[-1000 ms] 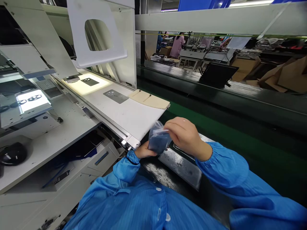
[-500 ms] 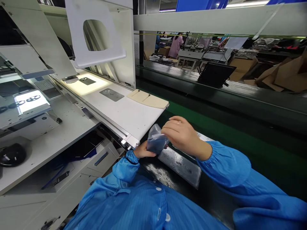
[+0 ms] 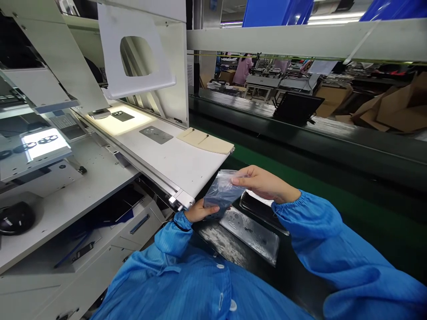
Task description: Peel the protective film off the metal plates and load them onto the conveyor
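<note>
A clear plastic bag [image 3: 223,189] is stretched between my two hands, in front of the conveyor's end. My left hand [image 3: 199,210] grips its lower edge, thumb on top. At its upper right, my right hand [image 3: 262,181] pinches the film between thumb and fingers. The lower part of the bag looks darker, but I cannot make out whether a flat piece is inside. Just below lies a stack of thin phone-back-shaped plates [image 3: 251,235] in clear wrap, with round holes at one end. A second, darker stack [image 3: 262,211] sits behind it, partly under my right forearm.
On the white conveyor belt [image 3: 180,166] lie a dark plate with holes [image 3: 156,134] and a cream board [image 3: 206,140]. Another plate [image 3: 122,116] rests on the lit panel. A black mouse [image 3: 17,217] is on the left bench. A dark monitor [image 3: 298,106] stands across the green line.
My right hand has turned and shifted slightly right, drawing the bag's upper part out wider. The bag now lies flatter and more open to view. My left hand has barely moved.
</note>
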A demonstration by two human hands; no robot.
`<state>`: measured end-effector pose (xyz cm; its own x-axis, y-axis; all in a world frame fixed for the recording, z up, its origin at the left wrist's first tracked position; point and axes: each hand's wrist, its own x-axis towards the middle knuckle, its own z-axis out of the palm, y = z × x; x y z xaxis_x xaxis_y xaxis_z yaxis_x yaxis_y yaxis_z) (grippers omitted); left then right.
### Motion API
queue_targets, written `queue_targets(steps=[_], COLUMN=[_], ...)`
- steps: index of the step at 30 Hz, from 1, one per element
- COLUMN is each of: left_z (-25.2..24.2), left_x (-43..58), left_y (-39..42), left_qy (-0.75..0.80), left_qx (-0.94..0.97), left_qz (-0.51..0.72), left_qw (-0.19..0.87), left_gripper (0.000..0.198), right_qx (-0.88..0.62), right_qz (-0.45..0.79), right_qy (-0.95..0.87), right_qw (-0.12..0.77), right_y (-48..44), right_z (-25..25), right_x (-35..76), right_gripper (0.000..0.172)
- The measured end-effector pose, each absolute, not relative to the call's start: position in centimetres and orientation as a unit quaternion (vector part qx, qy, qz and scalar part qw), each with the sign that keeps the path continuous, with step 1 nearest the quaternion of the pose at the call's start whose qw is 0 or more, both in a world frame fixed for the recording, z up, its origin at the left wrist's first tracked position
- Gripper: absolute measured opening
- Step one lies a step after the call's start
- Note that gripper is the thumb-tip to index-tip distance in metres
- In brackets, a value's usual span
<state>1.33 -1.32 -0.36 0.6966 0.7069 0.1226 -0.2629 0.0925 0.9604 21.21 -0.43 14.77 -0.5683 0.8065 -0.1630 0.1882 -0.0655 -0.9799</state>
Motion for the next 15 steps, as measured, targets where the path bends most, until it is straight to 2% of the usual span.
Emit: queue_targets(steps=[5,8,11,12,15], left_z=[-0.4,-0.6,-0.8,-0.8,-0.7], left_x=[1.2,1.1,1.2,1.2,1.2], left_y=[-1.3,-1.2,-1.1,-1.0,-0.9], left_qy=[0.174,0.179,0.215,0.225,0.240], left_qx=[0.593,0.599,0.594,0.594,0.602], left_qz=[0.337,0.330,0.342,0.346,0.364], left_qw=[0.710,0.707,0.696,0.691,0.669], left_gripper=[0.049,0.053,0.055,0.054,0.051], right_qx=[-0.397,-0.405,-0.381,-0.349,-0.264], right_qz=[0.605,0.548,0.366,0.285,0.077], right_qy=[-0.621,-0.658,-0.769,-0.812,-0.876], right_qw=[0.300,0.320,0.361,0.371,0.396], right_y=[-0.9,-1.2,-1.5,-1.6,-2.0], right_z=[15.1,14.4,13.2,12.8,12.7], right_x=[20.9,20.3,19.4,19.2,19.0], right_gripper=[0.031,0.027,0.007,0.006,0.019])
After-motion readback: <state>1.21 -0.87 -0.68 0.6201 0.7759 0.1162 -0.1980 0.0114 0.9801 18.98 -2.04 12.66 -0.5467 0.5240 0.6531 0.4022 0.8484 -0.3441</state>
